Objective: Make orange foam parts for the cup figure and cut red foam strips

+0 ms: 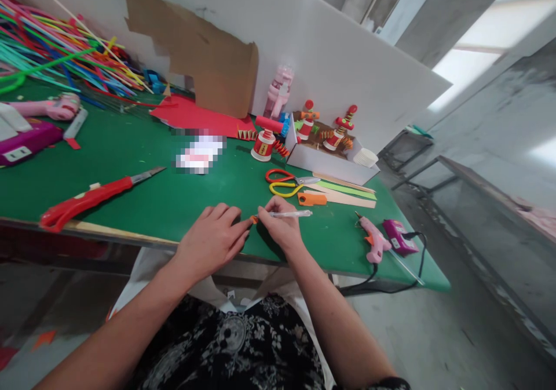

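Observation:
My left hand (214,236) lies palm down on the green table (143,193) near its front edge, fingers curled, fingertips pressing a small orange piece (253,219). My right hand (280,225) is closed in a pinch round a clear pen (290,214), whose tip meets that orange piece. Both hands touch each other at the fingertips. How much of the orange piece lies under the fingers is hidden.
Scissors with red and yellow handles (284,182), an orange scrap (311,199) and paper strips (345,192) lie just beyond. A pink glue gun (372,242) sits right, a red utility knife (93,196) left. A white box of craft figures (325,158), cardboard (204,59) and coloured straws (56,48) stand behind.

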`<move>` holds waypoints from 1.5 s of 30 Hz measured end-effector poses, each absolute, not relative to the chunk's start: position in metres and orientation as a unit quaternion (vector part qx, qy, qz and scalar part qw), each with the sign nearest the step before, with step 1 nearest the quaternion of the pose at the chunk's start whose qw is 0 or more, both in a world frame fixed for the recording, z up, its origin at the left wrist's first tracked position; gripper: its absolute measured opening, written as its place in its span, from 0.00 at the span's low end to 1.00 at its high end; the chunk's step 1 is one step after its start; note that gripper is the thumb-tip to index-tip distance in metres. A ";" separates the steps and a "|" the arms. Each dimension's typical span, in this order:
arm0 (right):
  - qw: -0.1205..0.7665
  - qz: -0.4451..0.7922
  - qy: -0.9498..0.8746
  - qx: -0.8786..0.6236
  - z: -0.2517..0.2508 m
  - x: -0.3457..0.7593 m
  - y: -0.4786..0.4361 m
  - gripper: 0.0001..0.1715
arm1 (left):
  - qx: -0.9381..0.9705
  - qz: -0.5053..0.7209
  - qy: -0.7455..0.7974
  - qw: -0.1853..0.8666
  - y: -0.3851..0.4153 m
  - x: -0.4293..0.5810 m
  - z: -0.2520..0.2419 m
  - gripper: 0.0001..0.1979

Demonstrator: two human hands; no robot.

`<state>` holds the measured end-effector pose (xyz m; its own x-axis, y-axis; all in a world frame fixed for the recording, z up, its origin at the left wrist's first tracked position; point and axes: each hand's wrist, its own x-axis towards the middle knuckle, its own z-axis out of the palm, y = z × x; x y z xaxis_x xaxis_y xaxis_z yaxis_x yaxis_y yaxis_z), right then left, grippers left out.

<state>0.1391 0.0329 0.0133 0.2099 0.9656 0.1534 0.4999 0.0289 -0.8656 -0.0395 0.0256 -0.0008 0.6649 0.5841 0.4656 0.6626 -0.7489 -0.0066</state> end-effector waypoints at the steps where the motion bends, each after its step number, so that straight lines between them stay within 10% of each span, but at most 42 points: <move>1: 0.434 0.263 -0.569 -0.647 0.013 0.139 0.033 0.14 | -0.908 -0.224 -0.343 0.087 0.026 -0.040 -0.001 0.17; 45: 0.422 0.245 -0.575 -0.657 0.016 0.137 0.033 0.14 | -0.906 -0.237 -0.346 0.062 0.026 -0.039 -0.001 0.15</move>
